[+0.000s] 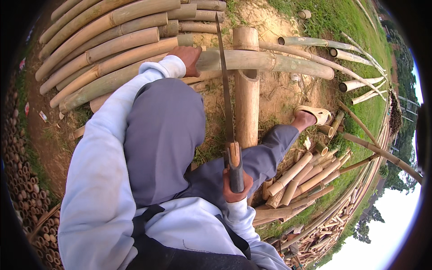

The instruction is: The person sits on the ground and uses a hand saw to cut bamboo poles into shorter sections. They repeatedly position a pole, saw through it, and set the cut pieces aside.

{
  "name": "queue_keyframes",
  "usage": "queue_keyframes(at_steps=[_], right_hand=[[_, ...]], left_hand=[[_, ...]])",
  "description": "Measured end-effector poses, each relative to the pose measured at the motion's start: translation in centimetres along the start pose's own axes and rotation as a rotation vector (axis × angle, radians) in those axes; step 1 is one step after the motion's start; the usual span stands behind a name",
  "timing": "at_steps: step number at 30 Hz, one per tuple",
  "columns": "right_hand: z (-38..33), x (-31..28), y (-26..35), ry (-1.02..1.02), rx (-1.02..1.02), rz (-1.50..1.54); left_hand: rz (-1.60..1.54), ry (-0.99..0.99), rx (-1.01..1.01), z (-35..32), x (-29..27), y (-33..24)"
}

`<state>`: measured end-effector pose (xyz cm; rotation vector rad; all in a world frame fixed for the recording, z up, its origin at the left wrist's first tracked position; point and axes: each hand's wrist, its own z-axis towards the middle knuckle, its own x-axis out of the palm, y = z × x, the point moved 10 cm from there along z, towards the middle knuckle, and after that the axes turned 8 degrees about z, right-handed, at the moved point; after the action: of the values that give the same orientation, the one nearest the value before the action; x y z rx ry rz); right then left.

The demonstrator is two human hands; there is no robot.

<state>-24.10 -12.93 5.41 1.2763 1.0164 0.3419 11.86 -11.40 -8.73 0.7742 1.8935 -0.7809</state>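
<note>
A long hand saw (227, 94) has a narrow dark blade and a black and wooden handle. My right hand (236, 184) is closed around that handle, in front of my body. The blade points away from me and crosses over a greenish bamboo pole (288, 64); I cannot tell whether its teeth touch the pole. My left hand (188, 58) grips this pole left of the blade. Just right of the blade, the pole lies across a thick bamboo support (246, 110) with a cut-out near its far end.
Long bamboo poles (117, 40) are stacked at the far left. Short cut bamboo pieces (299, 180) lie in a heap on the right, near my clog-clad foot (315, 115). More poles (319, 42) rest on the grass at far right. Many bamboo ends (31, 193) fill the left edge.
</note>
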Motion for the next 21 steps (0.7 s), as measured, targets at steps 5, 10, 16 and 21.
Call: queue_keyframes(at_steps=[5,10,16,21], right_hand=[[7.1,3.1,-2.1,0.003,0.072,0.127],[2.6,1.5,-1.9,0.032,0.042,0.121],[1.2,0.6,-1.4,0.032,0.096,0.038],[9.7,3.8,-2.0,0.007,0.053,0.168]], left_hand=[[-0.024,-0.037,0.052,-0.1,-0.9,-1.0],[-0.016,-0.033,0.029,-0.5,-1.3,-0.1],[-0.016,-0.045,0.015,-0.4,-0.8,-0.3],[-0.006,-0.030,0.038,0.2,-0.6,-0.6]])
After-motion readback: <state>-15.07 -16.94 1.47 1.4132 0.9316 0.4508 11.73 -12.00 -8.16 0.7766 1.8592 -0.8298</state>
